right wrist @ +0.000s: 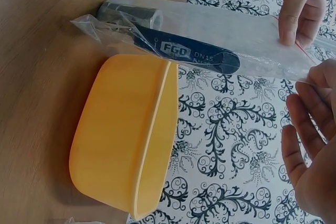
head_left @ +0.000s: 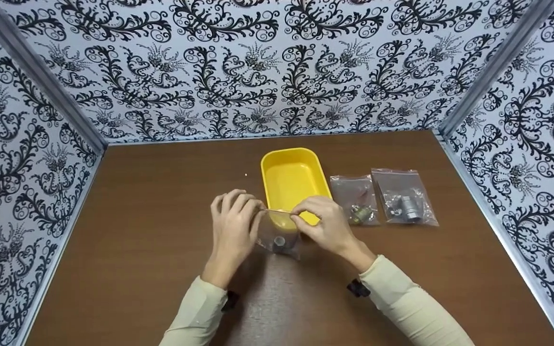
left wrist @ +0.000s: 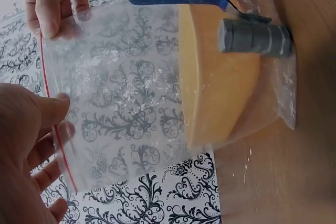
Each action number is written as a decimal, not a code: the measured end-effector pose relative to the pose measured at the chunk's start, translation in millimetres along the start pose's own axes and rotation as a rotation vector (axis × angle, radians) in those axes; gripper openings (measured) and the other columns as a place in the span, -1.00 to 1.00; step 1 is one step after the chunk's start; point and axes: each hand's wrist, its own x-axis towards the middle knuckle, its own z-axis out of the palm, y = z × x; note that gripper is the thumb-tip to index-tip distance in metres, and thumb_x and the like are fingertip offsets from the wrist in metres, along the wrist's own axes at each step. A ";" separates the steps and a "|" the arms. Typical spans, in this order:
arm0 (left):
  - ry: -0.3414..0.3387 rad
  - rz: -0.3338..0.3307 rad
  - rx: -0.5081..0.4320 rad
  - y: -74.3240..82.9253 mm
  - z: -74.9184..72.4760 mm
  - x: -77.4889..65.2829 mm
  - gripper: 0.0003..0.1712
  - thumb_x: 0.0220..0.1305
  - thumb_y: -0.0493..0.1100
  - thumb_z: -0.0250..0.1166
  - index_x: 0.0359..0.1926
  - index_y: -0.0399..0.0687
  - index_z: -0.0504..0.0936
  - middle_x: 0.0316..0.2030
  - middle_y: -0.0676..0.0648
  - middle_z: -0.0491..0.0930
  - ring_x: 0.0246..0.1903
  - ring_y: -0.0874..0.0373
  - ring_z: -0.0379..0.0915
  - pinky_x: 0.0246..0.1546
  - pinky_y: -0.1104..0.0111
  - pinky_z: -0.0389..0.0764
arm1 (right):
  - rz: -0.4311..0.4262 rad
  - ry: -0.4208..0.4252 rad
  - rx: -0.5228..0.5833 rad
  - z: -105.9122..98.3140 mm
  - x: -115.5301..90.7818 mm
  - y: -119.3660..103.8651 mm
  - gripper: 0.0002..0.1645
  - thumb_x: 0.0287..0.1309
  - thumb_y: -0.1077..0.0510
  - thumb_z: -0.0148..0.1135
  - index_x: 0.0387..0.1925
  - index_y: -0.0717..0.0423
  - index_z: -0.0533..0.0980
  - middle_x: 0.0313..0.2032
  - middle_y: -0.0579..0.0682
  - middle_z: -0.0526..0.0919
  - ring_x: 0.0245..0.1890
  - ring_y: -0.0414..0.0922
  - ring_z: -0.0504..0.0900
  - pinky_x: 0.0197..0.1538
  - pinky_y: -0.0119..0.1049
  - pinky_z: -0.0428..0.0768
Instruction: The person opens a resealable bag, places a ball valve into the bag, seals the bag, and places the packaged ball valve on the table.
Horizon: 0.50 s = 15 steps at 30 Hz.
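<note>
A clear zip bag (left wrist: 115, 98) with a red line along its mouth hangs between both hands. Inside, at the bottom end, lies a grey metal ball valve (left wrist: 254, 38) with a blue lever handle (right wrist: 181, 51) marked "FGD DN15". My left hand (head_left: 233, 223) pinches the bag's top edge at one side between thumb and fingers. At the other corner my right hand (head_left: 327, 223) pinches the same edge with thumb and forefinger, its other fingers spread in the right wrist view. The lower end of the bag is close over the table.
Just behind the hands stands a yellow plastic tray (head_left: 265, 178), partly covered by the right hand. To its right lie a zip bag (head_left: 346, 190) with a brass-coloured fitting and another zip bag (head_left: 392, 182) with grey metal fittings. Patterned walls (head_left: 258, 72) enclose the brown table (head_left: 161, 192).
</note>
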 end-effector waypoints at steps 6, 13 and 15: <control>-0.021 -0.051 -0.011 -8.2 -2.2 -1.5 -0.93 0.20 -0.10 0.34 -0.31 0.07 0.61 -0.17 0.04 0.65 0.08 0.04 0.43 0.18 -0.02 0.23 | 0.014 0.002 0.001 -0.3 -2.4 1.6 -0.98 0.08 0.16 0.38 -0.39 0.00 0.68 -0.40 -0.16 0.73 -0.31 -0.22 0.66 -0.10 -0.29 0.58; -0.051 -0.076 0.016 -15.8 -2.1 -0.6 -0.91 0.25 -0.08 0.30 -0.25 0.05 0.61 -0.14 0.03 0.64 0.09 0.01 0.42 0.18 0.00 0.24 | 0.029 0.004 0.018 0.2 -2.1 2.7 -0.95 0.06 0.19 0.41 -0.38 0.01 0.68 -0.39 -0.15 0.73 -0.30 -0.21 0.67 -0.10 -0.26 0.60; -0.057 -0.082 0.017 -18.2 -2.2 -1.0 -0.91 0.25 -0.10 0.30 -0.24 0.05 0.61 -0.14 0.03 0.63 0.10 0.01 0.42 0.18 0.00 0.24 | 0.040 0.002 0.020 0.1 -2.2 3.2 -0.94 0.06 0.19 0.41 -0.37 0.00 0.68 -0.39 -0.15 0.73 -0.30 -0.21 0.67 -0.09 -0.26 0.60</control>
